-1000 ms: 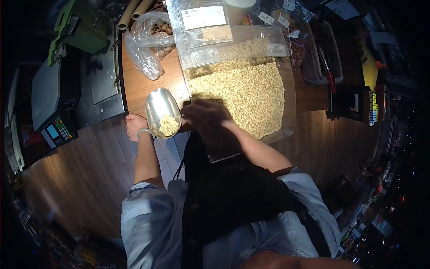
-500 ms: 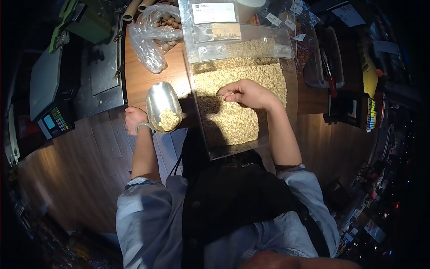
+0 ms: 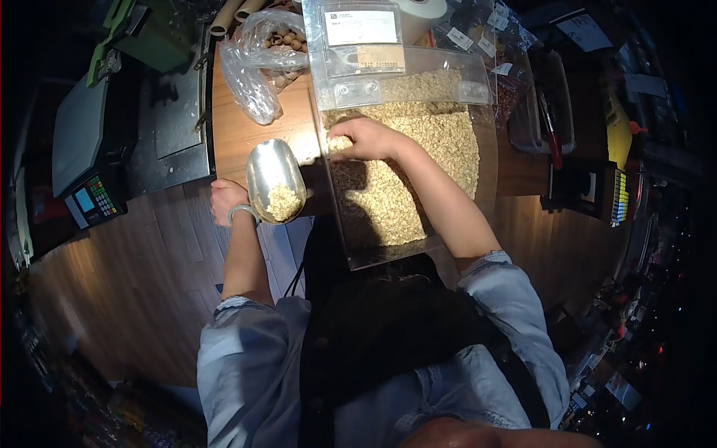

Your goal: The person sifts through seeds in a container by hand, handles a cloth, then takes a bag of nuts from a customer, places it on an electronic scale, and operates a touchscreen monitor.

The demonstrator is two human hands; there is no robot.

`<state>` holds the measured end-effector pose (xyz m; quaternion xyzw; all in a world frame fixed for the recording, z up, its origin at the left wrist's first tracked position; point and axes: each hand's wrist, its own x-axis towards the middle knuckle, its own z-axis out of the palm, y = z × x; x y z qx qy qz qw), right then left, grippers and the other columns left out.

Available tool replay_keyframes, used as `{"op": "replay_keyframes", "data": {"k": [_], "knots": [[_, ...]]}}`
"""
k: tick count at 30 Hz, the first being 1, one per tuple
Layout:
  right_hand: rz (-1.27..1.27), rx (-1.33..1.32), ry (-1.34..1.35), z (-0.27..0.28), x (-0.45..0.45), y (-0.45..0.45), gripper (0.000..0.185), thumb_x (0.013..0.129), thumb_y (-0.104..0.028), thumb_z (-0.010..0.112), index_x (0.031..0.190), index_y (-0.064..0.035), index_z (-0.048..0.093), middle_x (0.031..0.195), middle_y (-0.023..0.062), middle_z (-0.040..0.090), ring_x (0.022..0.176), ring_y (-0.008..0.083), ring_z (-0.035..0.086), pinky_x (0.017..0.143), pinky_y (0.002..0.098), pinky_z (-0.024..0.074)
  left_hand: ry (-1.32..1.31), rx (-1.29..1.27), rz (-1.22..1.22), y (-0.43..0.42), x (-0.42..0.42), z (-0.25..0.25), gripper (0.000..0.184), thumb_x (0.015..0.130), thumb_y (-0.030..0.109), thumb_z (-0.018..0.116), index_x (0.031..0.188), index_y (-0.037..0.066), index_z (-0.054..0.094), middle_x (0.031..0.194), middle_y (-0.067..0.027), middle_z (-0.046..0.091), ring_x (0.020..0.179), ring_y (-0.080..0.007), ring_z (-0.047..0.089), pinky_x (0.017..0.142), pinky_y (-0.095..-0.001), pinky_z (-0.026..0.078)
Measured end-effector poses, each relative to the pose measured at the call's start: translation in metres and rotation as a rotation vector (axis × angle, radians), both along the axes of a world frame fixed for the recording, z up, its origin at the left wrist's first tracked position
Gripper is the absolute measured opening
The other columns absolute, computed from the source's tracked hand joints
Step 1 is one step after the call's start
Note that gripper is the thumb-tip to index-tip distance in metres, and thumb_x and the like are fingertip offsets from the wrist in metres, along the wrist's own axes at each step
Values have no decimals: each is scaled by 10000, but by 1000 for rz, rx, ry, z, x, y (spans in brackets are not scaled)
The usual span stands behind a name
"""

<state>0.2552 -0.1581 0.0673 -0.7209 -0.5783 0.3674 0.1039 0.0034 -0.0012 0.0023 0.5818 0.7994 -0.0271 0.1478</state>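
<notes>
1. Right hand [image 3: 366, 140]: inside the clear bin [image 3: 488, 179] near its left wall, thumb and fingers curled with flakes [image 3: 452, 145] showing between them; cannot tell whether they grip any.
2. Left hand [image 3: 228, 200]: curled at the bench [image 3: 231, 153] edge; cannot tell whether it clamps a handle.
3. Scoop [image 3: 274, 168]: metal, just beside the left hand, overlapping its wrist, some flakes in its lower end.
4. Bag [image 3: 249, 89]: on the bench beyond the scoop, brown balls inside.
5. Scale [image 3: 84, 198]: farther left, keypad showing.

White label [image 3: 363, 28] on clear bin [image 3: 382, 256]: print too small to read. Keypad [image 3: 101, 198] markings: illegible.
</notes>
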Motion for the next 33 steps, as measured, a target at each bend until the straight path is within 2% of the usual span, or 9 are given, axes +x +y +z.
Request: {"op": "replay_keyframes", "data": {"k": [4,7,14,19,21,22,27,29,33], "knots": [[-31,-66,119,50,-15,-44,305,745,-71,713,1040,-87,640,1077,82,619,1065,279,553,943,381,444,1,3,-12,0,0,2,552,946,373,218,1028,66,669,1048,-164,668,1003,-375,618,870,-508,452],[-93,115,164,51,-15,-82,242,749,-23,680,985,-64,645,1035,89,621,1040,284,562,916,374,455,-5,-11,-11,-1,1,3,557,947,375,211,1033,67,668,1049,-164,668,1008,-374,617,877,-507,452],[-561,266,452,70,-14,-121,197,824,-56,676,1019,-51,646,1008,54,653,983,171,607,895,298,460,8,-21,-10,0,0,2,559,948,377,208,1041,71,667,1054,-161,668,1013,-377,615,882,-514,449],[-697,295,472,78,-13,-136,233,849,-53,657,1078,-29,625,1019,46,648,975,117,587,889,271,451,-4,-5,-17,-1,1,0,563,948,376,205,1028,73,673,1055,-159,669,1013,-378,614,881,-514,448],[-806,291,651,77,-11,-142,247,873,-64,638,1115,-26,604,1001,38,640,974,100,574,878,254,449,-5,-24,-2,0,0,3,566,948,377,203,1026,72,674,1058,-158,668,1012,-377,614,877,-511,450],[-796,287,646,79,-10,-145,276,897,-74,620,1167,-40,572,982,-13,594,834,43,524,746,202,435,-5,-23,-5,0,0,3,566,948,377,203,1026,72,674,1058,-158,668,1012,-377,614,877,-511,450],[-932,247,793,72,-2,-161,273,927,-110,585,1188,-36,559,941,-32,585,844,36,494,748,203,414,-2,-32,-2,0,1,4,568,947,381,203,1037,73,671,1065,-158,667,1024,-376,610,887,-505,446],[-910,375,716,69,1,-163,273,951,-102,535,1215,-36,549,817,-43,579,697,18,496,610,165,390,-12,-28,-2,-1,0,4,568,946,383,204,1041,73,671,1066,-159,667,1027,-379,608,891,-506,444],[-982,437,731,78,-1,-159,271,971,-113,496,1216,-8,541,963,26,650,887,73,591,774,203,456,-4,-39,5,2,-2,-3,571,943,388,205,1059,72,667,1072,-161,665,1037,-388,601,903,-508,438]]}}
